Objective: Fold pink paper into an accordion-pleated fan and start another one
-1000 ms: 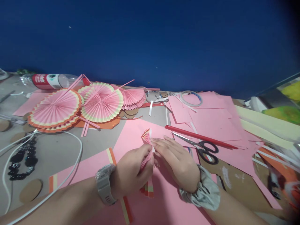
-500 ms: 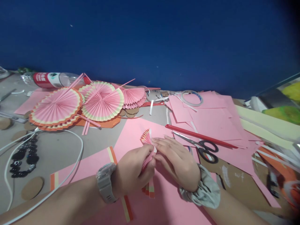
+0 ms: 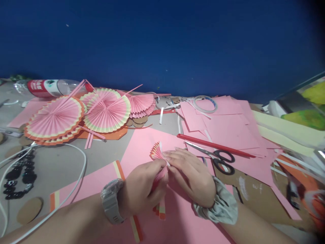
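Note:
My left hand [image 3: 146, 184], below a grey wristwatch, is closed around a folded pink paper fan [image 3: 156, 151] with yellow and orange edging. Its pleats spread above the fist, and the lower end shows beneath it. A white strip runs along one side of the fan. My right hand [image 3: 191, 174], with a grey-green scrunchie at the wrist, presses its fingertips against that strip from the right; its fingers lie close together around the fan's edge. Under both hands are pink paper sheets [image 3: 142, 140], some with yellow and orange borders.
Finished round paper fans [image 3: 106, 110] lie at the back left before a plastic bottle [image 3: 43, 88]. On the right are black-handled scissors [image 3: 213, 154], a red stick [image 3: 215, 145], a tape roll [image 3: 205, 104] and pink sheets [image 3: 225, 128]. A white cord [image 3: 85, 159] and black beads [image 3: 21, 176] lie left.
The view has shifted slightly, so the table things sit a little further left. Both hands keep their hold on the fan, with hardly any movement.

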The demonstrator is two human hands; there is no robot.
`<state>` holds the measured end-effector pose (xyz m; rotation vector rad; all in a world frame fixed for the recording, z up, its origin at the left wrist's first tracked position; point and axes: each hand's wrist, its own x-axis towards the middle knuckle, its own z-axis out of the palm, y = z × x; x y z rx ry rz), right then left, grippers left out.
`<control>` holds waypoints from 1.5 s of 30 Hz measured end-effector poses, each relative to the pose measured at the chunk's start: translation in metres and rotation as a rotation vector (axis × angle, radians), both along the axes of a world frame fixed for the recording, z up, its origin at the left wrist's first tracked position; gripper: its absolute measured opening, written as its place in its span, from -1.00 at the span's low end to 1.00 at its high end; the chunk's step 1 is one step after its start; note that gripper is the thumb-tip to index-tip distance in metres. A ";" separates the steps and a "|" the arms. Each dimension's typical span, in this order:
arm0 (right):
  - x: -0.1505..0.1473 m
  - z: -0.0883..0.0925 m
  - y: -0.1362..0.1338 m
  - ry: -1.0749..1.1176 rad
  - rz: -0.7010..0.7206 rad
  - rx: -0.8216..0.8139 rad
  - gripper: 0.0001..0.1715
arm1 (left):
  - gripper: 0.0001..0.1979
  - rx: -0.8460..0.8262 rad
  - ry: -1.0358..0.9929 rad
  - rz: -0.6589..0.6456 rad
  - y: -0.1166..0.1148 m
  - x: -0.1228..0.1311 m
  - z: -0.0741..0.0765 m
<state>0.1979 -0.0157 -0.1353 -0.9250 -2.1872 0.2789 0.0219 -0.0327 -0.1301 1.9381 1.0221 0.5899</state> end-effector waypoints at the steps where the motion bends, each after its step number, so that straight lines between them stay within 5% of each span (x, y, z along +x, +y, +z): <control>1: 0.001 0.000 0.000 0.006 0.003 -0.011 -0.72 | -0.95 -0.014 -0.001 -0.005 0.000 0.000 0.000; 7: 0.001 0.003 -0.003 0.143 -0.073 -0.177 -0.73 | -0.95 -0.071 -0.086 -0.027 0.001 -0.001 0.001; 12: 0.002 -0.004 0.006 0.603 -0.419 -0.339 -0.84 | -0.86 -0.275 -0.412 -0.074 0.002 0.000 0.003; 17: 0.007 -0.014 0.022 0.851 -0.480 -0.386 -0.77 | -0.86 -0.615 -0.703 0.140 0.013 0.003 -0.002; 23: 0.009 -0.019 0.030 0.984 -0.414 -0.494 -0.81 | -0.85 -0.656 -0.778 0.416 0.024 0.001 -0.007; 29: 0.004 -0.019 0.019 0.687 -0.384 -0.467 -0.29 | -0.79 -0.645 -0.786 0.349 0.022 0.003 -0.007; 32: -0.001 -0.009 0.007 0.384 -0.335 -0.248 -0.37 | -0.70 -0.727 -0.830 0.314 0.022 0.003 -0.004; 37: -0.007 -0.003 -0.006 -0.006 -0.022 0.096 -0.48 | -0.64 -0.839 -0.890 0.317 0.026 -0.001 0.009; 45: -0.011 -0.008 -0.010 -0.130 -0.135 0.189 -0.65 | -0.57 -0.938 -0.948 0.142 0.024 0.000 0.005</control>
